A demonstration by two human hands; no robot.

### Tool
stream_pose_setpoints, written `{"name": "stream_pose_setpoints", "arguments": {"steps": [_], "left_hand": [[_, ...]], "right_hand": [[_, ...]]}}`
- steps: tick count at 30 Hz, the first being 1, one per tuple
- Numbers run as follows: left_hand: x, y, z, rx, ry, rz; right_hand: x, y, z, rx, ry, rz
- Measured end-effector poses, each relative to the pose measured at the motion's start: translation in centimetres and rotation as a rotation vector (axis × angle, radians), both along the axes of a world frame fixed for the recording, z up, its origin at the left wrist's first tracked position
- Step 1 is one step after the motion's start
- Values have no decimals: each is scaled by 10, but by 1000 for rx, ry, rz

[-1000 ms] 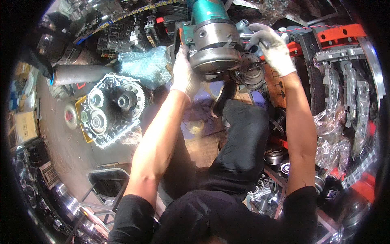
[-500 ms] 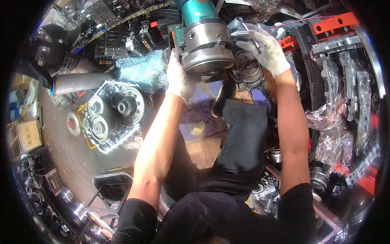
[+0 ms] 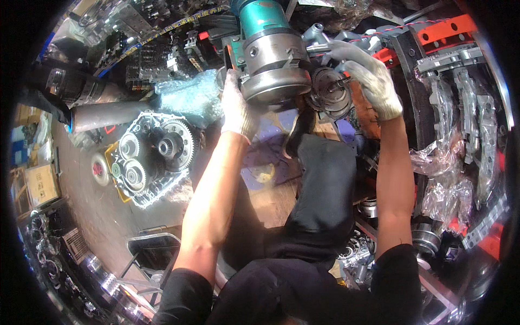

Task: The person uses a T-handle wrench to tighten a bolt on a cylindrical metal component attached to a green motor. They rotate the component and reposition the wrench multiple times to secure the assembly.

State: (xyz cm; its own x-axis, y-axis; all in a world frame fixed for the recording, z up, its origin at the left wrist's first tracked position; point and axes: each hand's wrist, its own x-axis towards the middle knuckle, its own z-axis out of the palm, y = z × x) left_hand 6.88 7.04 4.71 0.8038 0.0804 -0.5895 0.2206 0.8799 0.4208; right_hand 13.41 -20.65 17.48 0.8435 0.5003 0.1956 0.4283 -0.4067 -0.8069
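Observation:
Ahead of me a green machine (image 3: pixel 264 19) carries a steel chuck (image 3: pixel 273 50) with a round metal part (image 3: pixel 277 85) at its near end. My left hand (image 3: pixel 238 111), in a white knit glove, cups the left side of that part; some of its fingers are hidden. To the right, my gloved right hand (image 3: pixel 374 81) is closed round the handle of a chuck key; its steel shaft (image 3: pixel 318 49) reaches the chuck's right side. A dark bar end pokes out near my thumb.
At left lies an open gear housing (image 3: pixel 157 157) with several gears, near a bubble-wrapped part (image 3: pixel 189 95). Metal rings (image 3: pixel 330 100) sit under my right hand. Plastic-wrapped metal parts (image 3: pixel 444 146) and an orange beam (image 3: pixel 447 31) line the right side.
My right hand has swung right and slightly down, and the bar of the chuck key has turned with it. My left hand stays against the round metal part.

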Motion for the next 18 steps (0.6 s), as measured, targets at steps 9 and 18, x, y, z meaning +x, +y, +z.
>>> {"name": "stream_pose_setpoints", "arguments": {"steps": [9, 18], "left_hand": [[0, 0, -7, -7, 8, -16], [0, -3, 3, 7, 58, -5]], "right_hand": [[2, -18, -26, 214, 244, -1], [30, 1, -49, 236, 423, -279]]}}
